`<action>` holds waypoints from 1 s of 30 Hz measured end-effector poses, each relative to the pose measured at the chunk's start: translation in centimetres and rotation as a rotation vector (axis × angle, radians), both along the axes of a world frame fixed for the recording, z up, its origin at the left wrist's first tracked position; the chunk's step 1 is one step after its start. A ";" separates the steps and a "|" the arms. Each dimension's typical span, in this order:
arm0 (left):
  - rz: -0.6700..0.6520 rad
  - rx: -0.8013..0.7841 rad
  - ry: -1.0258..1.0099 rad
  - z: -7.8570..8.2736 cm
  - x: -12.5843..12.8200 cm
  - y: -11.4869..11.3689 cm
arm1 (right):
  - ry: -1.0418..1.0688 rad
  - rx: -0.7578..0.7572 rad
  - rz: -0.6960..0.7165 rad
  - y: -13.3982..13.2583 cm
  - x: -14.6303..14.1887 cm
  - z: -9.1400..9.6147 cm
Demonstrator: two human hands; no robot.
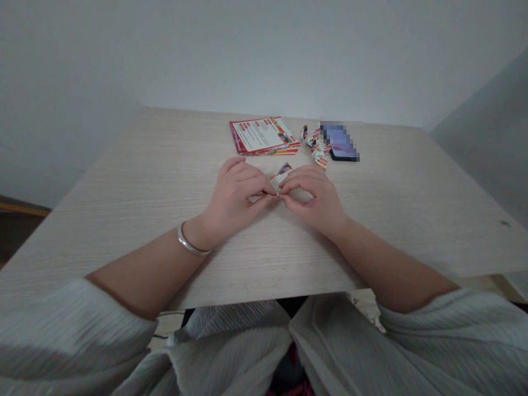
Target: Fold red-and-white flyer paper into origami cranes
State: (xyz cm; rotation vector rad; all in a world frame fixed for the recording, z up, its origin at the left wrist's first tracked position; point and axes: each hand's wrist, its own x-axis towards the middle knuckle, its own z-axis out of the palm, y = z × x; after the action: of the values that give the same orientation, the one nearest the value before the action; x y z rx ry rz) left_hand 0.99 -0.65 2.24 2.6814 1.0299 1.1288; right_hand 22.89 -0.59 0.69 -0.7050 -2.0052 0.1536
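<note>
A printed paper sheet point(281, 174), white with a coloured corner, is held low over the table between my two hands. Thumb and fingertips of my left hand point(239, 190) pinch its near edge from the left; a silver bangle circles that wrist. From the other side, my right hand point(317, 193) pinches the same edge, its thumb and index finger forming a loop. The fingertips of both hands almost meet. Much of the sheet is hidden behind my fingers, so its full shape cannot be made out.
Beyond my hands lies a stack of printed leaflets point(264, 135) with red borders. Right of it are several crumpled or folded paper pieces point(317, 147), beside a dark phone point(341, 144). The pale wood-grain table point(165, 165) runs back to a wall.
</note>
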 end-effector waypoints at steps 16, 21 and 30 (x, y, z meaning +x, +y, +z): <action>0.038 -0.024 0.003 0.0 -0.2 0.2 | -0.098 -0.049 -0.135 0.3 0.7 0.0; 0.039 -0.016 0.011 0.1 -0.3 0.1 | -0.128 0.021 -0.146 0.4 0.9 -0.1; 0.044 -0.005 0.007 0.1 -0.3 0.1 | -0.168 0.036 -0.168 0.5 1.3 -0.2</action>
State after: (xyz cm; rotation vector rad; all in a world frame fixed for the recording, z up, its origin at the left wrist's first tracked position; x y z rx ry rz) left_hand 0.69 -0.51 2.35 2.6737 1.0960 1.1240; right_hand 24.19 -0.10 0.50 -0.8839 -2.0909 -0.0430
